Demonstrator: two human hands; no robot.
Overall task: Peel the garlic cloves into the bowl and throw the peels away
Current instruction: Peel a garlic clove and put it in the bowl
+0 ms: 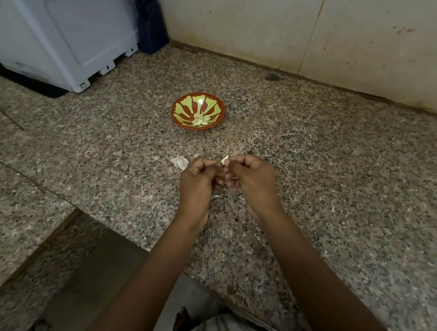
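**peelwatch:** Where's the clove right now?

**granite_fan:** It's pinched between both hands. The left hand (200,183) and right hand (251,178) sit knuckle to knuckle over the desk (321,181), fingers curled in. Each grip is clamped on the same garlic clove (225,160), and only its pale tip pokes out between the thumbs.

**peelwatch:** Which way does it point?

**granite_fan:** The tip looks aimed at about 1 o'clock, with the long axis slanting from the left grip up toward the right. Most of it is hidden though, so that's a guess.

The bowl (176,107) is at 11 o'clock from the clove, well apart, with peeled cloves (201,120) in the bottom. The left hand is slightly nearer, so the drop probably goes that way.

An unpeeled garlic chunk (179,161) lies at 10 o'clock, just beside the left knuckles. A peel scrap (216,196) sits at 6 o'clock.
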